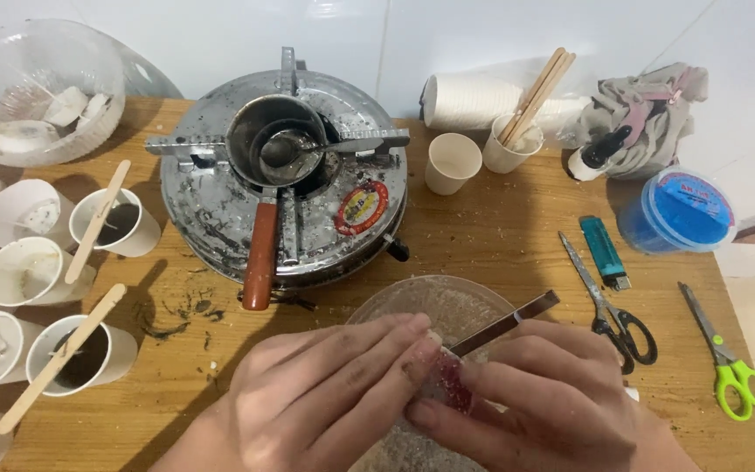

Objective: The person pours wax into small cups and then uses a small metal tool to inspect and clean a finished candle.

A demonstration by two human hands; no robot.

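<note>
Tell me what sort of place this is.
Likely a home craft bench, perhaps for candle or wax work: a small stove with a melting pot, paper cups holding stir sticks, and scissors.

Both hands meet low in the head view, over a clear bowl (447,301) dusted with pale grains. The left hand (325,393) and right hand (543,398) pinch a small red glittery piece (453,385) between their fingertips, and the right hand also holds flat metal tweezers (504,324) that slant up and away from it. Just beyond the left hand stands a round metal stove (342,218) bearing a small pan (264,140) with a spoon (308,149). Black-handled scissors (609,306) lie just right of the right hand, with a teal lighter (604,252) near them.
</note>
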